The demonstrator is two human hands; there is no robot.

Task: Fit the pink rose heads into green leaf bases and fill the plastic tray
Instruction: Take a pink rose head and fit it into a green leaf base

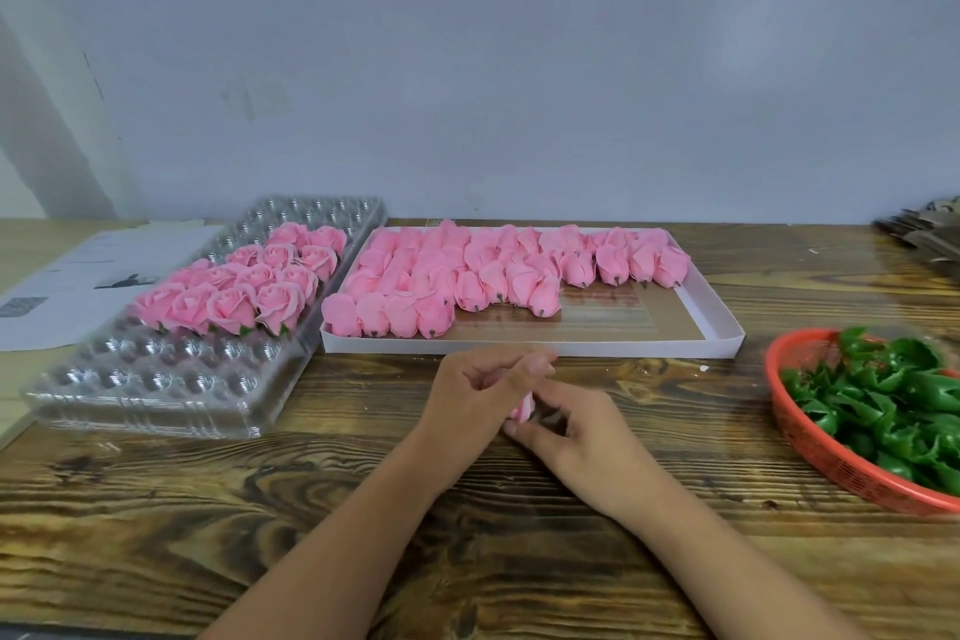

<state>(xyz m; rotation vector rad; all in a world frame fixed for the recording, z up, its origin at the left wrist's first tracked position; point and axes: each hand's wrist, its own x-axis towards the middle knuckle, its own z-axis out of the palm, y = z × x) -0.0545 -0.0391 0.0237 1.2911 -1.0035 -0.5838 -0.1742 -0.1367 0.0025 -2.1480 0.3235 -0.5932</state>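
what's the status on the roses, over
Both hands, left and right, pinching one pink rose head over the table. Plastic tray part filled, near rows empty. Leaf bases in red basket, nothing blocking.

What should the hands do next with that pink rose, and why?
Probably seat the pink rose, which both hands pinch, the left hand and right hand, into a free cup of the plastic tray; whether a leaf base is on it is hidden.

Wooden table (156,509) (dark-grained), pale wall (519,68)
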